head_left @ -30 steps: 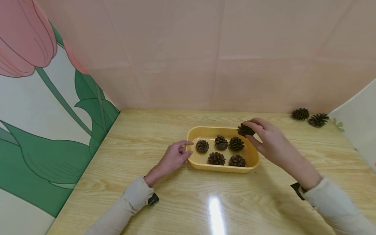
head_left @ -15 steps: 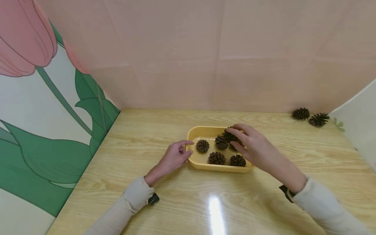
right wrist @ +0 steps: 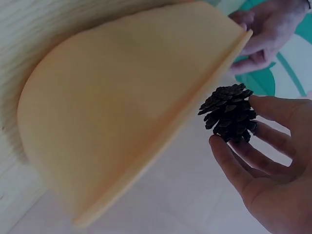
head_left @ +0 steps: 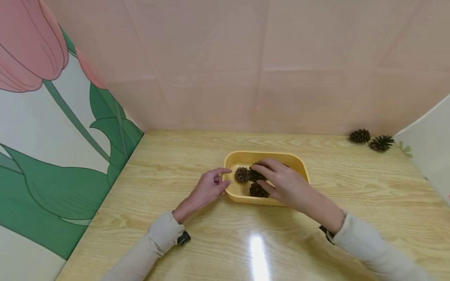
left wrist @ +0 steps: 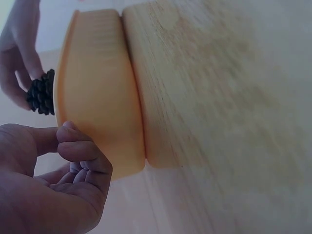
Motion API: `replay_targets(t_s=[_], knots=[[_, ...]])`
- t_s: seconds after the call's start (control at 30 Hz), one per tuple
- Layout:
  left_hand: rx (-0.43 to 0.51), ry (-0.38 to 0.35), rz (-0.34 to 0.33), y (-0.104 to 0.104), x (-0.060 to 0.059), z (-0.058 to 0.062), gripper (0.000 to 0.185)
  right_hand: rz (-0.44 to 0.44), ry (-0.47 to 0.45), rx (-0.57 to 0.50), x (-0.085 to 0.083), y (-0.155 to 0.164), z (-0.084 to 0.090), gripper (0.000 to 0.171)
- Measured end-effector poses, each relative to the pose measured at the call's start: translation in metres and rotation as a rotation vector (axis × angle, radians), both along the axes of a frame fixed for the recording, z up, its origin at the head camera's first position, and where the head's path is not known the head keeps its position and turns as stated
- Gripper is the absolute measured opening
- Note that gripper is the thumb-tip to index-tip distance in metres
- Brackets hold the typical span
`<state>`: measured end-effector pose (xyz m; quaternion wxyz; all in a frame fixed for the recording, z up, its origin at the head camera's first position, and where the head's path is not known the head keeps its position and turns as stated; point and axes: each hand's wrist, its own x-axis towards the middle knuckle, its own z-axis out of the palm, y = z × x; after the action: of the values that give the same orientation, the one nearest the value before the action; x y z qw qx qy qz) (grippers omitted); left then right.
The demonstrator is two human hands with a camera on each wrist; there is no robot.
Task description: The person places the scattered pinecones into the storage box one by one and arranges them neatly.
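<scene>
A yellow rectangular plastic tub [head_left: 299, 162] stands on the wooden table with several pine cones inside. One small pine cone [head_left: 241, 175] lies near its left end, and another pine cone [head_left: 258, 190] near the front wall. My left hand [head_left: 209, 185] pinches the tub's left rim between thumb and fingers, its other fingers curled. Over the tub, my right hand [head_left: 288, 185] holds a dark pine cone [right wrist: 228, 113] by the fingertips. In the left wrist view that cone shows just above the rim. The right hand hides most cones in the tub's right half.
Two more pine cones, one rounded [head_left: 359, 136] and one spread open [head_left: 381, 143], lie at the table's back right corner. A pinkish wall covering [head_left: 225, 78] rises behind the wooden table [head_left: 175, 156]. A tulip-patterned panel [head_left: 66, 156] borders the left side.
My right hand has moved left across the tub with the pine cone, from above the right rim to near the leftmost cone. The left hand has kept its place on the rim.
</scene>
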<state>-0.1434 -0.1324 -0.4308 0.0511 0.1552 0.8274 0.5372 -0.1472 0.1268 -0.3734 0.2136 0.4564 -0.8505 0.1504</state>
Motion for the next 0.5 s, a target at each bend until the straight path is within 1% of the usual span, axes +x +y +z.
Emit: replay_targets(t_s=[0.17,0.33,0.5], knots=[[0.000,0.023,-0.008,0.000,-0.001,-0.001,0.040,0.006,0.009,0.020,0.004,-0.010,-0.005,0.044],[-0.008,0.024,-0.010,-0.001,-0.001,-0.002,0.039,0.022,-0.020,0.052,0.007,-0.017,-0.008,0.043],[-0.019,0.019,-0.009,-0.001,-0.001,-0.002,0.039,0.037,-0.072,0.063,0.008,-0.023,-0.012,0.043]])
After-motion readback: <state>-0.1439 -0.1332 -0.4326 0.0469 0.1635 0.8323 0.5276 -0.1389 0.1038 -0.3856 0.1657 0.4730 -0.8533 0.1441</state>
